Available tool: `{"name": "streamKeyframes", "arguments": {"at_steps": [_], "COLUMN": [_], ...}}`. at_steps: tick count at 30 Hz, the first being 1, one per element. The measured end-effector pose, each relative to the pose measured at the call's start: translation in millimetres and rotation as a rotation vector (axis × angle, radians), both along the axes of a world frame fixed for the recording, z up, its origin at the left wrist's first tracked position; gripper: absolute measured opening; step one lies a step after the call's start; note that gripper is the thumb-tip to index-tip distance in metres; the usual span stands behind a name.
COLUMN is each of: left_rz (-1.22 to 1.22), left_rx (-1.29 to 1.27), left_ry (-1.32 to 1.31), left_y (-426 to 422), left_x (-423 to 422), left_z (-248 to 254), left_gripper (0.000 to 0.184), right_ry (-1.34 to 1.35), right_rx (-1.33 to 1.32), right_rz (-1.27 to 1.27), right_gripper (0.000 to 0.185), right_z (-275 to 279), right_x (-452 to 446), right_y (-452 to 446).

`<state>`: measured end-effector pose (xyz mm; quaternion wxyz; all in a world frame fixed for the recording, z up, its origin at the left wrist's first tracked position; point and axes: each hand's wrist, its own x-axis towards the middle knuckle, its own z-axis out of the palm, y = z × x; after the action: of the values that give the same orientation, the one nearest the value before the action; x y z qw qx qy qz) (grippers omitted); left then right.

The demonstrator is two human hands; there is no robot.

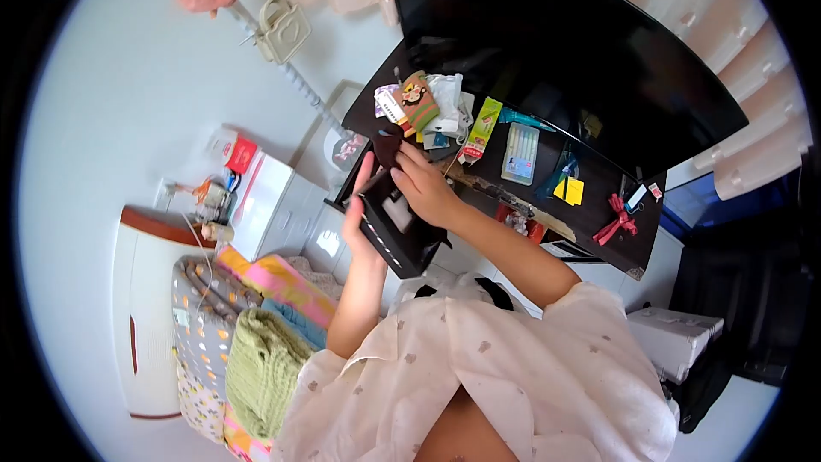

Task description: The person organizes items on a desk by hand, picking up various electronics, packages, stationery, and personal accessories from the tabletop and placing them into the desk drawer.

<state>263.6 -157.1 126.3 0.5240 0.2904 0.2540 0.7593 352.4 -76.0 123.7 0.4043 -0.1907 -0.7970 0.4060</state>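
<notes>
- Left hand [356, 222]: fingers fairly straight, against the left side of the black box [385, 241]; cannot tell whether it grips.
- Right hand [428, 192]: fingers partly bent, fingertips at the brown cloth [387, 147]; grip unclear.
- Cloth: dark, crumpled, centre of frame.
- Box: just below it, tilted, 1 pale item [398, 213] inside.

- The person wears a loose white top [522, 368], of thin-looking cloth with soft folds.
- On it are scattered small grey-brown motifs [484, 346].
- The neckline [460, 384] opens in a pointed shape, close to 6 o'clock.
- The left sleeve [321, 376], toward 7 o'clock, is short and wide.
- The right sleeve [590, 316], toward 4 o'clock, is equally short.
- The left hand [360, 227] and the right hand [428, 195] are bare.
</notes>
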Motion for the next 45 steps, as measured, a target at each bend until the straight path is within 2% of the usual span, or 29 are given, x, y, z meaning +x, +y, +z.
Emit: {"name": "streamKeyframes", "arguments": {"at_steps": [1, 4, 7, 8, 10, 13, 14, 16, 18, 19, 20, 22, 23, 24, 26, 27, 28, 30, 31, 32, 35, 38, 40, 42, 43, 44, 45], "left_rz": [0.064, 0.207, 0.137, 0.093, 0.086, 0.039, 0.012, -0.053, -0.068, -0.080, -0.080, 0.208, 0.242, 0.216, 0.099, 0.309, 0.454, 0.512, 0.528, 0.533, 0.508, 0.322, 0.232, 0.196, 0.197, 0.263, 0.253], "left_rx": [-0.016, 0.017, 0.080, 0.111, 0.161, 0.226, 0.258, 0.264, 0.283, 0.324, 0.325, 0.075, -0.023, -0.014, -0.187, -0.279, -0.314, -0.310, -0.300, -0.351, -0.369, -0.474, -0.468, -0.469, -0.334, -0.246, -0.216], "left_ry": [-0.107, -0.226, -0.136, -0.082, -0.015, 0.011, -0.009, -0.103, -0.126, -0.152, -0.152, 0.220, 0.418, 0.464, 0.435, 0.736, 0.831, 0.553, 0.442, 0.298, 0.357, 0.417, 0.454, 0.665, 0.717, 1.003, 1.228], "left_y": [0, 2, 9, 10, 13, 14, 11, 12, 16, 16, 17, 21, 16, 14, -1, 3, 5, 8, 10, 11, 6, -10, -21, -30, -31, -30, -32], "left_x": [1, -7, -2, 4, 11, 9, 9, 7, 0, -1, -5, -23, -31, -38, -22, -17, -5, -3, -4, -6, -4, -1, 0, 2, -2, -16, -17], "left_z": [3, 1, 1, 3, 8, 19, 23, 29, 25, 26, 22, 16, 19, 8, 8, -13, -10, -9, -7, -2, 4, -4, -14, -19, -17, -20, -2], "left_gripper": [0.072, 0.079, 0.083, 0.084, 0.087, 0.093, 0.093, 0.090, 0.084, 0.074, 0.074, 0.064, 0.059, 0.061, 0.062, 0.062, 0.057, 0.048, 0.041, 0.039, 0.039, 0.034, 0.041, 0.049, 0.055, 0.064, 0.068], "right_ry": [-0.036, -0.100, -0.137, -0.187, -0.106, 0.057, 0.072, 0.010, 0.190, 0.198, 0.197, 0.202, 0.279, 0.283, 0.227, 0.210, 0.123, 0.098, 0.090, 0.064, 0.043, 0.068, 0.065, -0.007, -0.085, -0.242, -0.281], "right_rx": [0.011, 0.352, 0.345, 0.397, 0.395, 0.009, -0.587, -0.900, -0.797, -0.840, -0.839, -0.800, -0.819, -0.815, -0.393, -0.319, -0.125, -0.039, 0.017, 0.109, 0.053, 0.068, 0.117, 0.056, 0.007, 0.072, 0.017], "right_rz": [0.001, 0.237, 0.160, 0.051, -0.116, -0.226, 0.112, 0.239, 0.316, 0.303, 0.303, 0.054, -0.023, -0.029, -0.352, -0.418, -0.528, -0.567, -0.501, -0.359, -0.305, -0.302, -0.379, -0.357, -0.243, -0.166, -0.045], "right_gripper": [0.038, 0.047, 0.054, 0.054, 0.048, 0.042, 0.042, 0.039, 0.038, 0.039, 0.039, 0.043, 0.036, 0.036, 0.032, 0.030, 0.030, 0.030, 0.026, 0.033, 0.054, 0.053, 0.050, 0.043, 0.043, 0.049, 0.049], "right_z": [-3, -4, 16, 19, 30, 19, 15, 23, 31, 22, 22, 23, 15, 11, 9, 16, 6, 2, 9, 1, 0, 13, 31, 33, 30, 23, 22], "right_x": [5, 36, 46, 41, 35, 20, 25, 36, 43, 45, 46, 44, 41, 40, 37, 36, 27, 24, 26, 30, 32, 34, 35, 40, 43, 44, 47], "right_y": [-7, -46, -56, -48, -29, -5, 9, 4, -13, -16, -21, -25, -24, -22, -18, -23, -24, -41, -53, -61, -69, -54, -40, -18, -11, -6, -3]}}
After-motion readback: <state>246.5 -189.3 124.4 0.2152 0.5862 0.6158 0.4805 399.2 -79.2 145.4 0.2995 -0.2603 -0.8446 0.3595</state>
